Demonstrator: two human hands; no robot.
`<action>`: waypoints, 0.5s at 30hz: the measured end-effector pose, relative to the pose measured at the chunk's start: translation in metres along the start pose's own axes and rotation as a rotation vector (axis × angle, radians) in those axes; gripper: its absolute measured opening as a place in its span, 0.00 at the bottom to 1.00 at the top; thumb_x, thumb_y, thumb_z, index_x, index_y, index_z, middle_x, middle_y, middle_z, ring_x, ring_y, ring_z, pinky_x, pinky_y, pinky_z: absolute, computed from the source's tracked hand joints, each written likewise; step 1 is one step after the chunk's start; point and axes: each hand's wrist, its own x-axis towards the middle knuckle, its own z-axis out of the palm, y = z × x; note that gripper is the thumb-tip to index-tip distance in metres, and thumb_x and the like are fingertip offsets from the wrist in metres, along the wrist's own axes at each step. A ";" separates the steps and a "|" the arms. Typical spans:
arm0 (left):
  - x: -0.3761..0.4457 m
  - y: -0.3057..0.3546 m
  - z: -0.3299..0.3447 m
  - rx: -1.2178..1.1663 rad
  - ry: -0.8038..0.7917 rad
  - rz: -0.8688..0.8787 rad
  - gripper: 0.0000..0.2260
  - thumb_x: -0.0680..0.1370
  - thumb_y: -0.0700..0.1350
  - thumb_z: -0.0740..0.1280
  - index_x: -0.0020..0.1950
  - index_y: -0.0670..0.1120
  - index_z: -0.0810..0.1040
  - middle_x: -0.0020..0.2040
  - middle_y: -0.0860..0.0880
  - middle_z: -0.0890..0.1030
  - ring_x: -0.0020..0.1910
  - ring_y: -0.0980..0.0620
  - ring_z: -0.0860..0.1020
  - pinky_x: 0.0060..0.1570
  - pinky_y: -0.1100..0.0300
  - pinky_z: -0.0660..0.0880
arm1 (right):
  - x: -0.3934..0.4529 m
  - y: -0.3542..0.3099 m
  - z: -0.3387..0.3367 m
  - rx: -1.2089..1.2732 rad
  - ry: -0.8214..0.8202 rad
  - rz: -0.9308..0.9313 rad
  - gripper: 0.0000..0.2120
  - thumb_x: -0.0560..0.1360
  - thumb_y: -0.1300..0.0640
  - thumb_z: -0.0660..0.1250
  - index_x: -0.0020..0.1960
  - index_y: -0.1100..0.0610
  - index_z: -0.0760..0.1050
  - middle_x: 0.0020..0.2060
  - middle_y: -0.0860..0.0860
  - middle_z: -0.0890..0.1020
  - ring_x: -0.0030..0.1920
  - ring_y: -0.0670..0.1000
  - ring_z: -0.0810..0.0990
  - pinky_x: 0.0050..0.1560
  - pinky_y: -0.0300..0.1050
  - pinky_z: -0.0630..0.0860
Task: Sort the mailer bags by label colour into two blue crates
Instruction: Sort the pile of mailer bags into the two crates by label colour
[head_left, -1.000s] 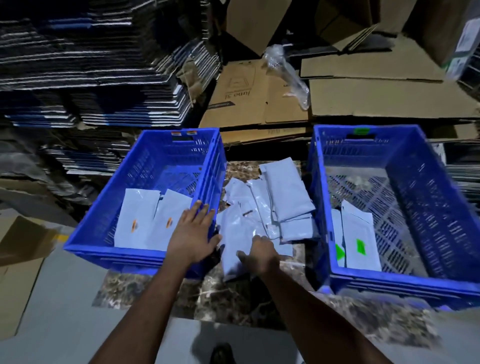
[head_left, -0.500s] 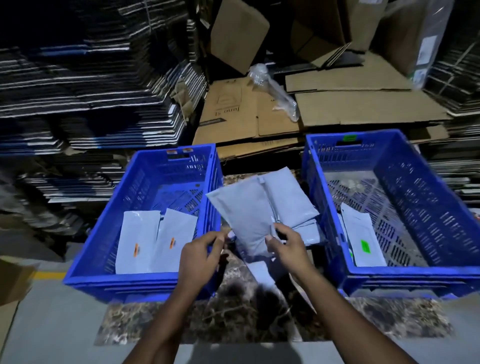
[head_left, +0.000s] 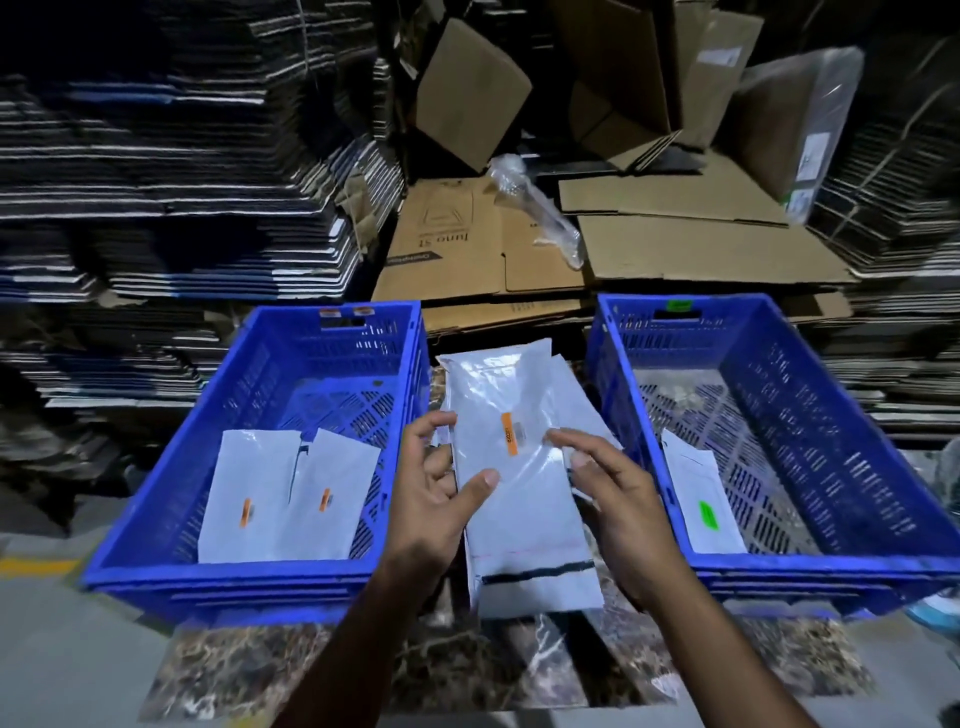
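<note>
Sorting turns here on the label: the held mailer bag shows an orange label, so in my judgement it belongs in the left blue crate, where two bags with orange labels lie against the near wall, and not in the right blue crate, whose bag carries a green label. Best to carry it flat over the left crate's right rim and lay it beside the others, label up. The bag hangs between the crates, above the marbled slab. The left hand grips its left edge, thumb on top; the right hand pinches its right edge.
</note>
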 end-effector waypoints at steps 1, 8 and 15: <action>0.001 0.000 0.000 -0.004 0.029 0.012 0.21 0.75 0.33 0.71 0.60 0.50 0.70 0.55 0.38 0.81 0.55 0.36 0.80 0.56 0.41 0.78 | -0.004 -0.005 0.001 -0.058 -0.056 -0.022 0.11 0.78 0.59 0.67 0.58 0.49 0.83 0.60 0.43 0.81 0.61 0.48 0.80 0.57 0.43 0.77; -0.002 -0.002 -0.002 0.040 0.102 0.046 0.13 0.76 0.33 0.69 0.58 0.45 0.75 0.59 0.45 0.80 0.62 0.50 0.78 0.61 0.56 0.75 | 0.003 0.008 0.011 -0.215 -0.040 -0.123 0.21 0.73 0.63 0.75 0.64 0.48 0.79 0.63 0.42 0.80 0.66 0.41 0.75 0.61 0.32 0.73; -0.005 0.012 -0.044 0.166 0.155 -0.041 0.21 0.77 0.26 0.62 0.64 0.47 0.73 0.58 0.49 0.80 0.53 0.58 0.80 0.47 0.67 0.76 | 0.016 0.028 0.045 -0.195 -0.143 -0.033 0.22 0.77 0.58 0.71 0.68 0.46 0.74 0.48 0.38 0.84 0.49 0.41 0.81 0.52 0.43 0.77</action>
